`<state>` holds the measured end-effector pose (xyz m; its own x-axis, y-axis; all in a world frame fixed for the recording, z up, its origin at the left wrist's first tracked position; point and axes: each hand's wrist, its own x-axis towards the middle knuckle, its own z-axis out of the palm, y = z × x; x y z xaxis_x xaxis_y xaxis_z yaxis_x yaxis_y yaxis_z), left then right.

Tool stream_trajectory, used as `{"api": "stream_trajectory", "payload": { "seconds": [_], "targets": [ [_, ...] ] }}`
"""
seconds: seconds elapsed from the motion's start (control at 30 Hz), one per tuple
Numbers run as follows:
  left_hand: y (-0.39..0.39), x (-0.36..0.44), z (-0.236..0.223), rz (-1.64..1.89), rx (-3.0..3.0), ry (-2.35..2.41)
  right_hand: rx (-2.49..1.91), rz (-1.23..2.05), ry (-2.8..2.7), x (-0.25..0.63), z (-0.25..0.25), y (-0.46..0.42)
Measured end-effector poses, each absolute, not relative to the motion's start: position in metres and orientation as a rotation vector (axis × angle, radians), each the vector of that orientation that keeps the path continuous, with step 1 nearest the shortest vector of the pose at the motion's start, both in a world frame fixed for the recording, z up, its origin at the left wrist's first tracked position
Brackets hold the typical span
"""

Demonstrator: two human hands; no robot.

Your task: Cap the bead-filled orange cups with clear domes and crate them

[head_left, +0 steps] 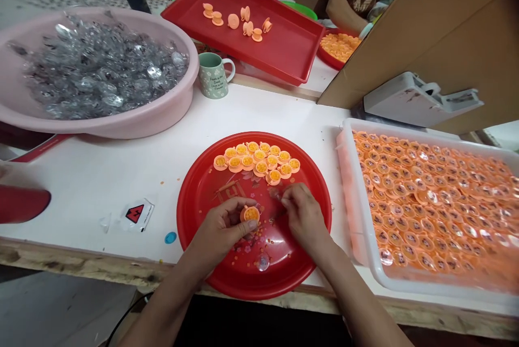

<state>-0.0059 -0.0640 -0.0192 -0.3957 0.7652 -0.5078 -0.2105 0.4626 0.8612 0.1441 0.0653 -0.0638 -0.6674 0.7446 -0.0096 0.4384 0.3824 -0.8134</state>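
My left hand point(221, 228) is closed around a small orange cup point(251, 213) filled with tiny yellow beads, over a round red plate point(203, 195). My right hand point(303, 216) hovers beside it with fingertips pinched on a small clear lid point(278, 195). Several filled orange cups point(259, 160) sit in rows at the far side of the plate. A loose clear lid point(263, 262) and scattered beads lie on the plate near me.
A pink basin point(162, 114) of clear lids is at the left. A white tray point(365, 228) of capped cups is at the right. Behind are a green mug point(213, 75), a red tray point(284, 60), a cardboard box point(446, 28), another person's arm point(344, 9).
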Motion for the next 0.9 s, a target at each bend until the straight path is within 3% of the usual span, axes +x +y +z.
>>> {"api": "stream_trajectory", "payload": {
  "seconds": [0.13,0.27,0.43,0.9],
  "targets": [
    [-0.062,-0.003,-0.013,1.146,0.519,1.606,-1.041,2.242,-1.521,0.152,-0.047,0.059],
    [-0.059,0.006,-0.013,1.149,0.624,1.525,-0.955,2.607,-1.065,0.157,-0.043,0.053],
    [-0.057,0.014,-0.023,1.174,0.749,1.595,-0.964,2.558,-0.957,0.158,-0.044,0.049],
    [-0.055,0.014,-0.025,1.144,0.615,1.506,-1.009,2.164,-1.542,0.166,-0.035,0.043]
  ]
}}
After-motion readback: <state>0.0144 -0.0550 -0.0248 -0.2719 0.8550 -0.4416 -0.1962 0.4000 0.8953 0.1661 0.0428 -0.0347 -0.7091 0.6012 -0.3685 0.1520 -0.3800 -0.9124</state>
